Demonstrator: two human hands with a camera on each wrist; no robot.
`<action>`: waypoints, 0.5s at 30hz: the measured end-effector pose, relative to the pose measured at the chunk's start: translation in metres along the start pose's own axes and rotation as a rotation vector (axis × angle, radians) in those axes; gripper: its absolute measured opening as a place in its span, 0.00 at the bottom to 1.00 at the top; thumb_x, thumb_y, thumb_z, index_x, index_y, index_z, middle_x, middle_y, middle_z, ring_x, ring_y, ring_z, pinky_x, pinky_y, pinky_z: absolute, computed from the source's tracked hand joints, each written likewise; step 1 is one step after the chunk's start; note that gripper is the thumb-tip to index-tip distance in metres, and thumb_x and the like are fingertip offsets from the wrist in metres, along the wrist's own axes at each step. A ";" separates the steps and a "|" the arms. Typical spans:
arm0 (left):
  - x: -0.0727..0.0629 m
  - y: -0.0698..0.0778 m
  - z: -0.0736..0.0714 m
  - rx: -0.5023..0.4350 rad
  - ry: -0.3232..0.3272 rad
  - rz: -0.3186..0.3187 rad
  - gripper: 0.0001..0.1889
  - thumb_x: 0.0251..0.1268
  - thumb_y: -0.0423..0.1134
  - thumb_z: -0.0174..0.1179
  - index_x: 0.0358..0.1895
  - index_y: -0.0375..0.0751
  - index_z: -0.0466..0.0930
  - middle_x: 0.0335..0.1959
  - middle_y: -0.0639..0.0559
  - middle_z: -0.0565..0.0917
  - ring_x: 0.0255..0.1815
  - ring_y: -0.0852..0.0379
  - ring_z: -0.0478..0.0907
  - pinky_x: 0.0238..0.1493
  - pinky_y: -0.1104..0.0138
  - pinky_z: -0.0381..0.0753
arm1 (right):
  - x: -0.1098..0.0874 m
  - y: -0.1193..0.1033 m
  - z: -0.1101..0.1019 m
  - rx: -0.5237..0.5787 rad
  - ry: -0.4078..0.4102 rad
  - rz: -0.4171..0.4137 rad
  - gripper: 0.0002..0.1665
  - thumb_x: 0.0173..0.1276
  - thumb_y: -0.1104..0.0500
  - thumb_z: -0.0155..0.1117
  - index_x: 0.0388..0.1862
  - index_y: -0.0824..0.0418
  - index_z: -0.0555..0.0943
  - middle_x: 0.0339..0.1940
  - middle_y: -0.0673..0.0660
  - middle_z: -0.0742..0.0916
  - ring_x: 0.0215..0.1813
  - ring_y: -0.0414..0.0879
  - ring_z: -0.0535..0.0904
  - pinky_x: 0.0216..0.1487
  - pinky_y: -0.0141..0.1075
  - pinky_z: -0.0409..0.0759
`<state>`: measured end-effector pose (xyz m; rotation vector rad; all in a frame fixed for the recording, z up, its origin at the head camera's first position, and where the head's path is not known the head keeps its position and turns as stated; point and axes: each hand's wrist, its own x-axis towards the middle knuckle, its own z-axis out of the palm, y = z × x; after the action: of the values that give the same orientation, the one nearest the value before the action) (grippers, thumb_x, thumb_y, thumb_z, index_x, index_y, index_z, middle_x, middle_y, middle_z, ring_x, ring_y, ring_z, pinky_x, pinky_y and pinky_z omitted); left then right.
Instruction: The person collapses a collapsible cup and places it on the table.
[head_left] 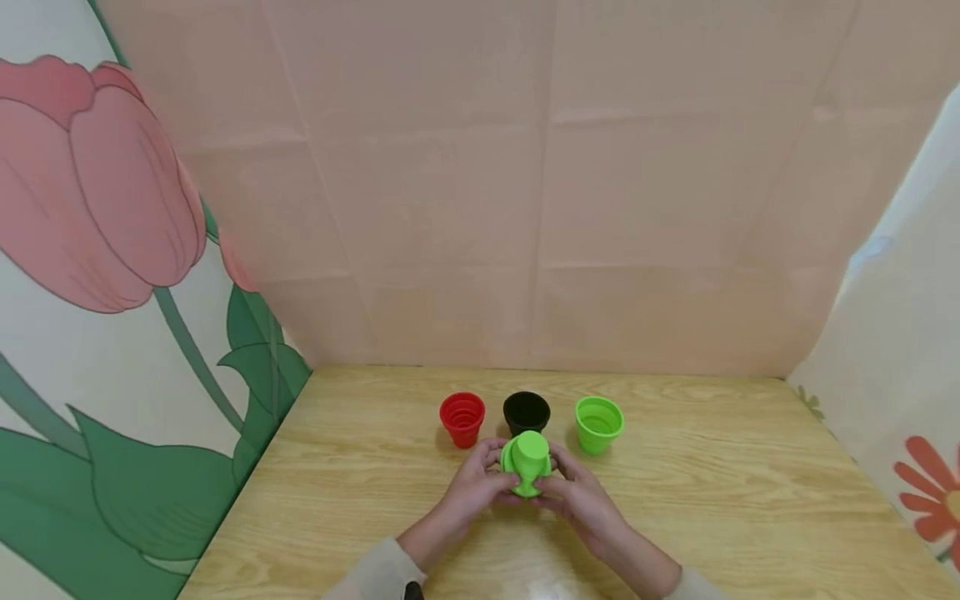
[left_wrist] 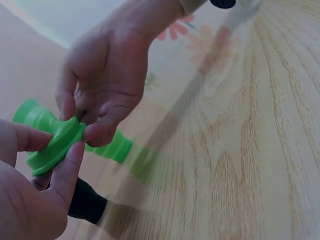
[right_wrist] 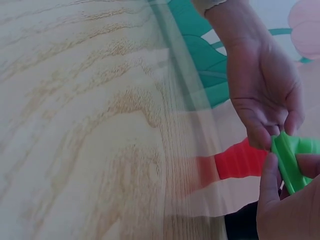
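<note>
A bright green collapsible cup (head_left: 533, 448) is held between both hands above the table, its narrow end upward and its wall partly folded. From one side my left hand (head_left: 480, 477) pinches its rim between thumb and fingers; from the other, my right hand (head_left: 581, 496) does the same. The left wrist view shows thumbs and fingertips of both hands on the folded rim of this cup (left_wrist: 57, 145). In the right wrist view the cup (right_wrist: 287, 157) is cut off by the frame's edge.
Behind the hands stand a red cup (head_left: 462, 419), a black cup (head_left: 527, 410) and a second green cup (head_left: 598, 423) in a row, mouths up. Held cup and hands partly cover the black one. The wood-grain table (head_left: 360, 467) meets a pinkish cloth (head_left: 420, 208) at its back edge.
</note>
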<state>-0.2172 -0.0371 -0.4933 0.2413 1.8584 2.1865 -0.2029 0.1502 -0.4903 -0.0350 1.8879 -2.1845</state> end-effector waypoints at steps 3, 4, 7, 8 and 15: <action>0.002 -0.001 0.001 0.007 0.016 -0.002 0.31 0.59 0.25 0.63 0.67 0.31 0.65 0.58 0.40 0.80 0.44 0.51 0.84 0.41 0.58 0.89 | 0.001 0.000 0.001 -0.005 0.022 0.000 0.46 0.62 0.69 0.61 0.79 0.63 0.60 0.68 0.66 0.68 0.53 0.52 0.82 0.56 0.44 0.83; 0.002 -0.001 0.001 0.008 0.019 0.000 0.31 0.58 0.25 0.63 0.67 0.32 0.65 0.58 0.40 0.80 0.44 0.51 0.84 0.41 0.58 0.89 | 0.001 0.000 0.001 -0.007 0.029 0.003 0.46 0.62 0.69 0.62 0.79 0.63 0.60 0.69 0.66 0.68 0.53 0.52 0.83 0.56 0.43 0.83; 0.002 0.000 0.002 0.012 0.024 0.006 0.31 0.58 0.25 0.62 0.67 0.32 0.65 0.58 0.40 0.80 0.44 0.50 0.84 0.41 0.58 0.89 | 0.001 0.000 0.002 -0.018 0.046 0.004 0.45 0.62 0.69 0.62 0.79 0.63 0.60 0.67 0.67 0.69 0.52 0.52 0.83 0.56 0.44 0.84; 0.002 0.000 0.002 0.013 0.024 0.009 0.31 0.58 0.25 0.62 0.67 0.32 0.65 0.58 0.40 0.80 0.44 0.50 0.84 0.41 0.58 0.89 | 0.001 -0.001 0.002 -0.021 0.050 0.004 0.45 0.62 0.69 0.62 0.79 0.63 0.60 0.66 0.67 0.69 0.51 0.51 0.83 0.55 0.44 0.84; 0.004 0.001 0.004 0.017 0.026 0.030 0.32 0.57 0.25 0.62 0.67 0.33 0.65 0.59 0.40 0.79 0.43 0.51 0.84 0.40 0.58 0.89 | 0.001 -0.003 0.001 -0.050 0.060 -0.007 0.43 0.62 0.69 0.61 0.77 0.64 0.63 0.61 0.65 0.70 0.51 0.51 0.82 0.54 0.44 0.84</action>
<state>-0.2199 -0.0324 -0.4918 0.2463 1.8995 2.2046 -0.2045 0.1489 -0.4872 0.0144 1.9771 -2.1664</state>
